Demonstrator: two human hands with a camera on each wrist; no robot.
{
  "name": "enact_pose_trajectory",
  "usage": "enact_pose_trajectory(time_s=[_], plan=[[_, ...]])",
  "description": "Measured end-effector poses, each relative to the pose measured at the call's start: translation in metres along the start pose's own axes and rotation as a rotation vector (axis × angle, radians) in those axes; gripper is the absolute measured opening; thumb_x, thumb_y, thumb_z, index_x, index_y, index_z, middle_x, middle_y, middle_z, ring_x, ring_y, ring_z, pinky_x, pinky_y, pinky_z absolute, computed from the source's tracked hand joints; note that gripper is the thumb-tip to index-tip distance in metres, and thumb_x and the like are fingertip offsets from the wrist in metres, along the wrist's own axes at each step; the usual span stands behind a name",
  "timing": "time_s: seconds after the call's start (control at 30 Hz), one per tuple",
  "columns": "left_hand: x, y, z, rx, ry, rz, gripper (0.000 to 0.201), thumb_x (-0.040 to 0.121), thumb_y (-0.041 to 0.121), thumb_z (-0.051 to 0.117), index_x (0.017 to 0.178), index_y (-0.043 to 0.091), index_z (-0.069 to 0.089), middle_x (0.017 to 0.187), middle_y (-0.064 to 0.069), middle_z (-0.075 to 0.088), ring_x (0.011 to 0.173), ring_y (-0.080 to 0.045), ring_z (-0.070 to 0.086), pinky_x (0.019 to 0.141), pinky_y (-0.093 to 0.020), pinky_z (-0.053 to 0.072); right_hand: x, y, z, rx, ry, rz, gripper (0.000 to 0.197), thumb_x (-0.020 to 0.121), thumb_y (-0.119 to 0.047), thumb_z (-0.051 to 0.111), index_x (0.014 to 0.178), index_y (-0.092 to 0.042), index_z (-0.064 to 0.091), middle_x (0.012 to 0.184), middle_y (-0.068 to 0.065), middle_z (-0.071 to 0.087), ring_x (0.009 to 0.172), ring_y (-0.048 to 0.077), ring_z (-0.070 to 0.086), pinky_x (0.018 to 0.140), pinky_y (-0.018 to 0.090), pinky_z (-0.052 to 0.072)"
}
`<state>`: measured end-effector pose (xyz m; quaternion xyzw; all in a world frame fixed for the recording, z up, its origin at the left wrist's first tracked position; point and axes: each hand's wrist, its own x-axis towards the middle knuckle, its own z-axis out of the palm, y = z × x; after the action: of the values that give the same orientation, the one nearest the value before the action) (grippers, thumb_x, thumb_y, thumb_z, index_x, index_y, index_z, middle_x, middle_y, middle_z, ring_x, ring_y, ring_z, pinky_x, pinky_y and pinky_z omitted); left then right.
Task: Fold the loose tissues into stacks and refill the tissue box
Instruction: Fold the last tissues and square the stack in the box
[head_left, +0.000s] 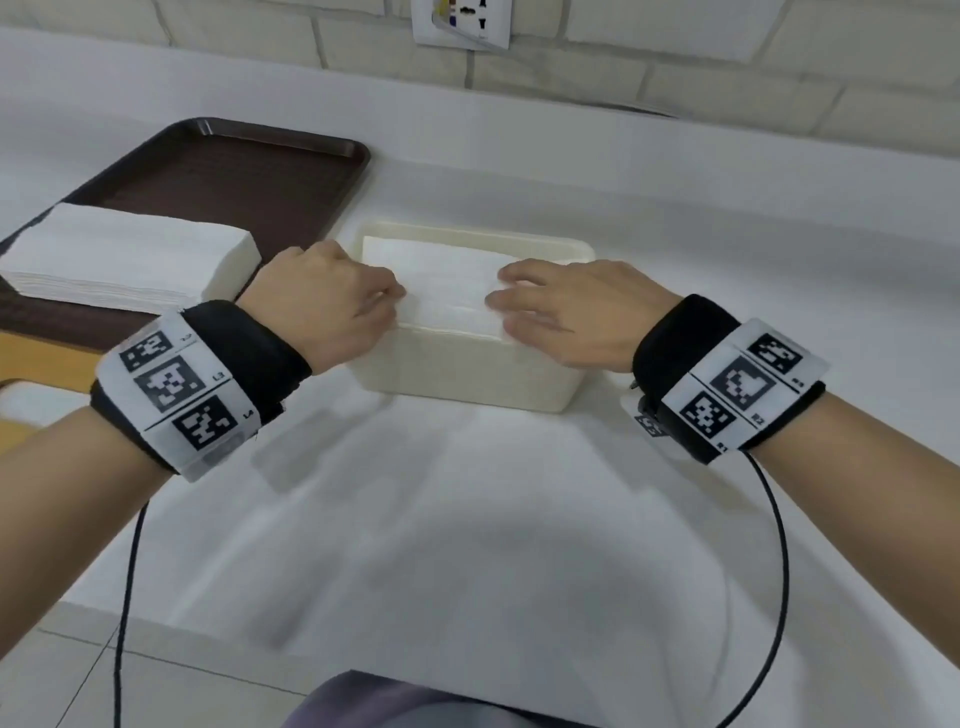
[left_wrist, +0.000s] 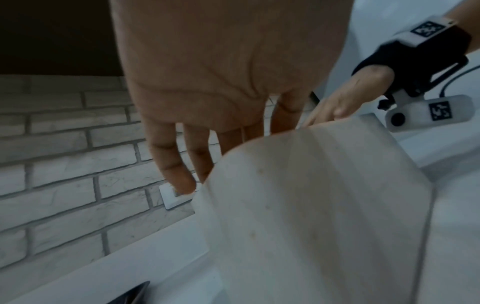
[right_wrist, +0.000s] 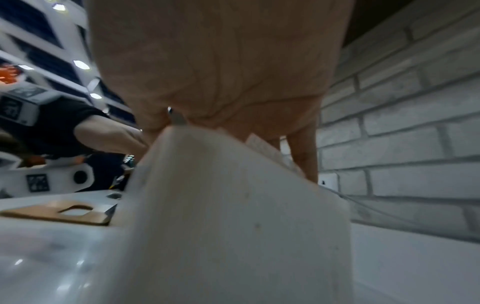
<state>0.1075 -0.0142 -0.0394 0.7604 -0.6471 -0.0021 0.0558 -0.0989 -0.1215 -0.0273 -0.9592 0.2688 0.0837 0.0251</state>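
Bare counter (head_left: 727, 234) lies right of the tissue box (head_left: 467, 374); tray (head_left: 234, 171) crowds its left.

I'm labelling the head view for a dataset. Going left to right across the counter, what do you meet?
Tissue stack on the brown tray → left hand → tissues in the tissue box → right hand.

Bright even head view, soft shadows, wrist views dim, blurred, edges warped
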Motion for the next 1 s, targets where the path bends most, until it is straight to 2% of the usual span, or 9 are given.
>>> enact_pose_trajectory(time_s=[0.1, 0.2, 0.3, 0.5, 0.57, 0.67, 0.77, 0.87, 1.0], plan=[[-0.014, 0.005, 0.009, 0.021, -0.029, 0.006, 0.087, 0.071, 0.075, 0.007, 0.116, 0.022, 0.060, 0.117, 0.004, 0.063, 0.119, -0.019, 0.048, 0.090, -0.036, 0.041, -0.002, -0.015, 0.003, -0.130, 0.054, -0.054, 0.069, 0.084, -0.067, 0.025, 0.125, -0.020, 0.054, 0.151, -0.007, 0.026, 0.137, 0.020, 0.025, 0.111, 0.032, 0.019], [-0.023, 0.009, 0.018, 0.068, -0.028, 0.013, 0.103, 0.065, 0.087, 0.006, 0.114, 0.014, 0.060, 0.122, 0.001, 0.060, 0.125, -0.020, 0.045, 0.101, -0.038, 0.037, 0.001, -0.030, 0.010, -0.147, 0.032, -0.060, 0.056, 0.093, -0.050, 0.037, 0.136, -0.013, 0.039, 0.143, 0.002, 0.034, 0.130, 0.022, 0.033, 0.102, 0.032, 0.030], [-0.029, 0.008, 0.025, 0.119, -0.026, 0.042, 0.093, 0.071, 0.080, 0.019, 0.106, 0.007, 0.063, 0.118, -0.010, 0.063, 0.129, -0.025, 0.044, 0.109, -0.045, 0.027, 0.005, -0.044, 0.022, -0.076, 0.017, -0.020, 0.051, 0.099, -0.035, 0.034, 0.145, -0.017, 0.020, 0.148, 0.006, 0.026, 0.135, 0.025, 0.027, 0.106, 0.036, 0.028], [-0.037, 0.004, 0.024, 0.056, 0.019, -0.034, 0.081, 0.074, 0.071, 0.026, 0.109, 0.007, 0.060, 0.121, -0.010, 0.061, 0.116, -0.024, 0.056, 0.099, -0.040, 0.040, 0.012, -0.063, 0.026, 0.058, 0.004, 0.062, 0.042, 0.101, -0.034, 0.024, 0.143, -0.025, 0.025, 0.150, -0.003, 0.025, 0.140, 0.023, 0.017, 0.107, 0.059, 0.020], [-0.040, -0.001, 0.025, 0.000, 0.040, -0.077, 0.073, 0.079, 0.066, 0.039, 0.119, 0.008, 0.056, 0.133, -0.009, 0.053, 0.126, -0.023, 0.047, 0.103, -0.039, 0.037, 0.016, -0.072, 0.024, 0.105, -0.004, 0.069, 0.041, 0.101, -0.034, 0.024, 0.142, -0.030, 0.025, 0.150, -0.006, 0.026, 0.141, 0.024, 0.015, 0.105, 0.065, 0.015], [-0.044, -0.008, 0.028, -0.104, 0.048, -0.147, 0.061, 0.084, 0.044, 0.059, 0.133, 0.011, 0.045, 0.146, -0.008, 0.037, 0.139, -0.020, 0.028, 0.112, -0.037, 0.025, 0.025, -0.084, 0.022, 0.145, -0.021, 0.068, 0.042, 0.101, -0.036, 0.023, 0.143, -0.035, 0.022, 0.150, -0.009, 0.024, 0.143, 0.027, 0.010, 0.103, 0.070, 0.010], [-0.052, -0.010, 0.023, -0.240, 0.082, -0.285, 0.072, 0.081, 0.028, 0.067, 0.141, 0.011, 0.032, 0.152, -0.004, 0.024, 0.140, -0.021, 0.018, 0.110, -0.039, 0.025, 0.032, -0.096, 0.022, 0.157, -0.019, 0.041, 0.041, 0.101, -0.037, 0.022, 0.142, -0.037, 0.022, 0.151, -0.010, 0.022, 0.143, 0.028, 0.008, 0.102, 0.071, 0.010], [-0.064, -0.025, 0.012, -0.278, 0.226, -0.481, 0.088, 0.076, 0.015, 0.072, 0.145, 0.008, 0.017, 0.152, -0.009, 0.019, 0.139, -0.027, 0.017, 0.110, -0.039, 0.022, 0.034, -0.105, 0.024, 0.156, -0.007, 0.021, 0.041, 0.101, -0.036, 0.021, 0.142, -0.036, 0.022, 0.151, -0.010, 0.022, 0.143, 0.027, 0.009, 0.102, 0.070, 0.011], [-0.080, -0.071, 0.009, -0.194, 0.083, -0.831, 0.077, 0.082, 0.011, 0.064, 0.143, 0.005, 0.018, 0.145, -0.018, 0.027, 0.132, -0.033, 0.026, 0.102, -0.042, 0.030, 0.033, -0.107, 0.024, 0.140, 0.010, 0.020, 0.042, 0.101, -0.036, 0.020, 0.143, -0.037, 0.020, 0.153, -0.011, 0.018, 0.144, 0.026, 0.009, 0.103, 0.070, 0.011]])
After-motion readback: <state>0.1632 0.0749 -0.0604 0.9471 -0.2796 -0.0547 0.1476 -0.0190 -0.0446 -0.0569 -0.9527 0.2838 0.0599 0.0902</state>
